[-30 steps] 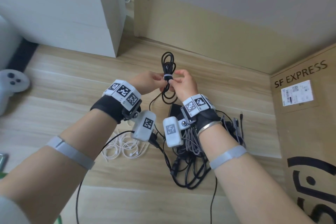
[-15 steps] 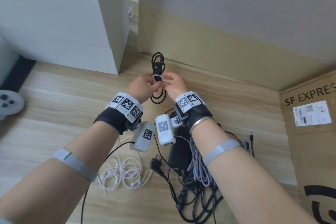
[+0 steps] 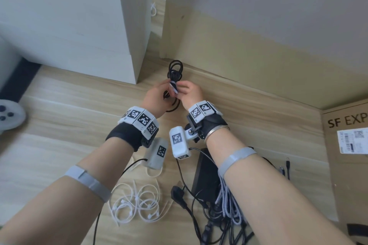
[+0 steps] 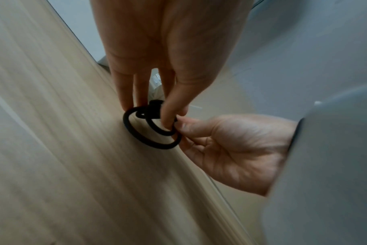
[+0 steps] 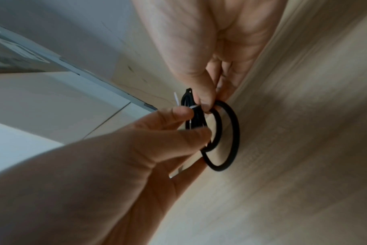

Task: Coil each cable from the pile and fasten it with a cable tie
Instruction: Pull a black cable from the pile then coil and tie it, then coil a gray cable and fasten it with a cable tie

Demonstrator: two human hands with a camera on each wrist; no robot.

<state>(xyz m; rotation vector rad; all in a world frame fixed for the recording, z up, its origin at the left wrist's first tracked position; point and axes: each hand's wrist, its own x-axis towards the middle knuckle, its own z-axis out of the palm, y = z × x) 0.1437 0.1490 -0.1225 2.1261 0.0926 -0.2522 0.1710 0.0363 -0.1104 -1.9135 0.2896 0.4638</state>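
A black cable (image 3: 175, 69) is coiled into a small bundle, with a white cable tie (image 3: 172, 86) wrapped round its middle. I hold it upright above the floor, near the wall. My left hand (image 3: 166, 91) grips the bundle from the left. In the left wrist view its fingertips (image 4: 167, 121) pinch the cable loops (image 4: 151, 140). My right hand (image 3: 182, 90) pinches the bundle at the tie from the right. In the right wrist view its thumb (image 5: 204, 101) presses by the white tie (image 5: 177, 100) on the black cable (image 5: 228, 132).
A pile of tangled cables (image 3: 221, 205) with a black power brick (image 3: 203, 175) lies under my right forearm. Loose white cable ties (image 3: 135, 205) lie beside it. A cardboard box (image 3: 346, 165) stands at right, a white cabinet (image 3: 79, 26) at back left, and a game controller (image 3: 10, 114) at far left.
Both hands have carried the tied bundle forward, away from the pile and closer to the wall. Their hold on it looks the same.
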